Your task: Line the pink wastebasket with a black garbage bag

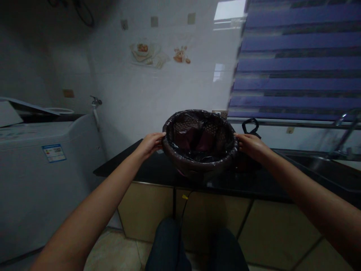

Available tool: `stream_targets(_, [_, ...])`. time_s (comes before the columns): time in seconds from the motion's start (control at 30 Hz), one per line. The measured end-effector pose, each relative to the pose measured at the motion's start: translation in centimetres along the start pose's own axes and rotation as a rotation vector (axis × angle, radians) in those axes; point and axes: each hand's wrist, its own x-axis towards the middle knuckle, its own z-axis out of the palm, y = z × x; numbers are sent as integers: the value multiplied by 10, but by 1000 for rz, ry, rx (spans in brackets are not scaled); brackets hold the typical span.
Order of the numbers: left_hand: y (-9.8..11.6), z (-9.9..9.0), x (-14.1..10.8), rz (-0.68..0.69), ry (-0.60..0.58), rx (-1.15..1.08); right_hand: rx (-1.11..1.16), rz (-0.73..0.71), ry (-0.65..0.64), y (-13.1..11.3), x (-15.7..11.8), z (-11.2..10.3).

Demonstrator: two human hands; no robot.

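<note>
A round trash can (197, 171) is in front of me at the counter, its mouth tilted toward me. A black plastic trash bag (201, 156) lines it and is folded over the rim all the way round. Through the thin bag the perforated, reddish-brown wall shows inside. My left hand (152, 143) grips the left side of the bag-covered rim, thumb on top. On the opposite side my right hand (251, 145) pinches the rim the same way. The fingers under the rim are mostly hidden on both sides.
A dark countertop (121, 165) runs along the tiled wall above cream cabinets (146, 210). A washing machine (81, 150) with raised lid stands at left. Behind my right hand is a dark object with a looped handle (250, 126). A sink (318, 163) with a faucet (342, 139) lies at right.
</note>
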Motion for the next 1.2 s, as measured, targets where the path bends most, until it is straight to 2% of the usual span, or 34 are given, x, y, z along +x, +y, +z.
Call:
stream_targets(0.17, [-2,-1,-22,1,-26,-25,8,11,22,3,-24,-4])
stream_targets(0.5, [-6,1,-63,-28,9,-34,74,-14,13,20,-62,-13])
stream_targets(0.8, [-13,8,-82,-71,5,-24,147,-26,62,35,-79,-20])
stream_targets(0.97, [-24,18,-88,-20,16,-143,172,-19,112,44,-84,-26])
stream_targets(1.2, [-44,45,-90,92,81,-508,264,3,181,55,-91,-32])
